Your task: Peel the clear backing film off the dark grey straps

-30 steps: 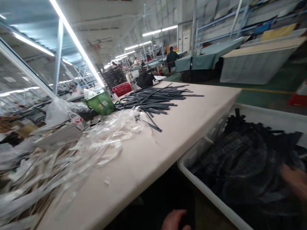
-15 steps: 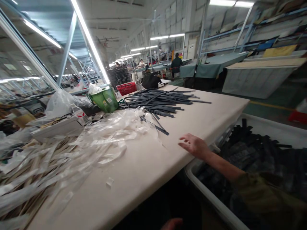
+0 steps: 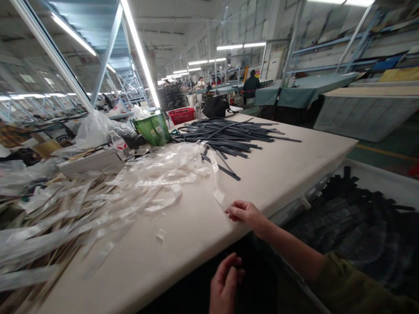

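My right hand [image 3: 247, 214] is over the table's near edge, its fingers closed on the end of a clear plastic strip [image 3: 218, 194]. That strip runs back to a heap of clear strips [image 3: 160, 168]. Below the table edge, at the bottom centre, my left hand [image 3: 225, 283] has curled fingers; whether anything is in them is hidden. Dark flat strips [image 3: 225, 133] lie piled farther back on the pale table [image 3: 278, 170], with a few lying apart in front of the pile.
Brown strips [image 3: 55, 231] mixed with plastic cover the left side. A green basket [image 3: 152, 130], a red basket [image 3: 181, 115] and a black bag [image 3: 216, 107] stand behind. On the right, a white bin [image 3: 382, 176] holds dark strips. A person [image 3: 251, 87] sits far back.
My right hand has moved nearer and left, and its fingers have closed on a clear strip, drawing it out. My left hand has risen further into view. The camera view has shifted slightly.
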A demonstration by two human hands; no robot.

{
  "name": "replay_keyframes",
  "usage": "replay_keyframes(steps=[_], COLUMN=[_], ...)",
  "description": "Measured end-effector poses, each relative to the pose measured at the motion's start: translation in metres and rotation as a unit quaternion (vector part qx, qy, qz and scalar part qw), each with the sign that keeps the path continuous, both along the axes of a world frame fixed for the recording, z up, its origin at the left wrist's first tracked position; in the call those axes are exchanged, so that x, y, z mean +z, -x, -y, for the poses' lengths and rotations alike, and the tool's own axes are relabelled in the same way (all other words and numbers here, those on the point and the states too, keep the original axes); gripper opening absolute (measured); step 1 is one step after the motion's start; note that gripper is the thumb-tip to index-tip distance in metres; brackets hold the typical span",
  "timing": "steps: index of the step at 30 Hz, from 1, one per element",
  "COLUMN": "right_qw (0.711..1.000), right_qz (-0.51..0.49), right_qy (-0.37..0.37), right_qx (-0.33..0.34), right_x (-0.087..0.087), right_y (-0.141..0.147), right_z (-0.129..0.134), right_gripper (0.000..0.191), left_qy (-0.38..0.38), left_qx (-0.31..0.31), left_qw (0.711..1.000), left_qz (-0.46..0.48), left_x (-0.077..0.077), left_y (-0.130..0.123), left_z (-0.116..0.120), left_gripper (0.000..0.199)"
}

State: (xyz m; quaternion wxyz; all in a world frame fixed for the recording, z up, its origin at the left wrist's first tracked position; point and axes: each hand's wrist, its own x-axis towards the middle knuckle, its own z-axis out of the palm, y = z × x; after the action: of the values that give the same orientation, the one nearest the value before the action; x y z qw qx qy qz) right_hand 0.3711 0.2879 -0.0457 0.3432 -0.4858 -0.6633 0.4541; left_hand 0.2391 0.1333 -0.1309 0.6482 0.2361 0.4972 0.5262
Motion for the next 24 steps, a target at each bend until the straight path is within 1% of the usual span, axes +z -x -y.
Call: replay_keyframes(steps=[1, 3, 5, 6, 8, 10, 11, 13, 16, 19, 21, 24], right_qw=[1.000, 0.998, 0.996, 0.996, 0.995, 0.981, 0.972, 0.957, 0.942, 0.921, 0.914, 0.913], right_qz=[-0.019, -0.054, -0.069, -0.064, -0.015, 0.052, 0.081, 0.119, 0.166, 0.219, 0.232, 0.226], right_qy=[0.013, 0.034, 0.023, -0.001, -0.083, -0.176, -0.211, -0.254, -0.283, -0.313, -0.323, -0.326], right_qx=[0.008, 0.028, 0.049, 0.056, 0.055, 0.057, 0.062, 0.071, 0.070, 0.079, 0.086, 0.100], right_x=[0.001, 0.004, 0.008, 0.010, 0.011, 0.011, 0.011, 0.009, 0.008, 0.006, 0.005, 0.004], right_y=[0.000, -0.002, -0.005, -0.008, -0.013, -0.018, -0.020, -0.022, -0.022, -0.021, -0.019, -0.018], right_z=[0.015, 0.040, 0.057, 0.063, 0.070, 0.074, 0.075, 0.077, 0.079, 0.082, 0.084, 0.087], right_gripper=[0.034, 0.031, 0.027, 0.025, 0.020, 0.017, 0.016, 0.016, 0.016, 0.014, 0.016, 0.018], left_qy=[-0.006, -0.015, -0.024, -0.023, -0.012, -0.007, -0.015, -0.048, -0.081, -0.077, -0.055, -0.004], left_qx=[-0.009, -0.008, -0.017, -0.020, -0.017, -0.004, -0.002, -0.006, -0.001, -0.010, -0.020, 0.008], left_qw=[1.000, 0.999, 0.998, 0.997, 0.997, 0.997, 0.998, 0.998, 0.997, 0.996, 0.998, 0.997], left_qz=[0.018, 0.044, 0.060, 0.067, 0.080, 0.077, 0.066, 0.029, -0.018, -0.033, -0.014, 0.071], left_x=[0.009, 0.027, 0.040, 0.045, 0.051, 0.054, 0.055, 0.055, 0.054, 0.046, 0.038, 0.022], left_y=[0.001, 0.000, -0.001, -0.002, -0.004, -0.006, -0.007, -0.009, -0.011, -0.010, -0.009, -0.008], left_z=[-0.005, -0.017, -0.028, -0.033, -0.038, -0.040, -0.040, -0.037, -0.033, -0.032, -0.033, -0.036], left_gripper=[0.066, 0.064, 0.061, 0.059, 0.055, 0.052, 0.051, 0.046, 0.041, 0.040, 0.041, 0.042])
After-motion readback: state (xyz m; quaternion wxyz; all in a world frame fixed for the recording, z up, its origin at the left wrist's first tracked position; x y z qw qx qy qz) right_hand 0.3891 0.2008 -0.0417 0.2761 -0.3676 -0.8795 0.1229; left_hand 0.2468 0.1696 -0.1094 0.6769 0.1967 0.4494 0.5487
